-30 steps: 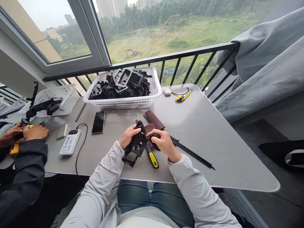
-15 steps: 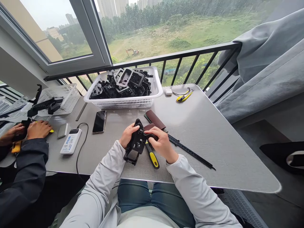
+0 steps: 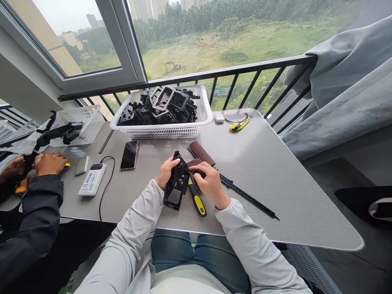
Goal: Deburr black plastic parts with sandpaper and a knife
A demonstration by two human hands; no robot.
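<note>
A: Where is the black plastic housing (image 3: pixel 177 179)?

B: Over the near middle of the grey surface (image 3: pixel 281 171); I can't tell whether its near end touches down.

A: What's hidden?

B: Some of the left hand's (image 3: pixel 165 173) fingers, behind the housing. The right hand (image 3: pixel 210 183) covers much of a small dark tool (image 3: pixel 199 173), so its kind is unclear.

A: The hands' pose?

B: Left grip clamped on the housing's left edge, thumb on top. Right grip pinched around the tool, which points left at the housing.

A: And around them?

B: A black caliper (image 3: pixel 248 196) slants to the right. A white basket (image 3: pixel 159 131) of black parts stands on the far side, before a railing (image 3: pixel 232 92) and window (image 3: pixel 245 36). At left, a co-worker's dark sleeve (image 3: pixel 39 220) is cut off.
</note>
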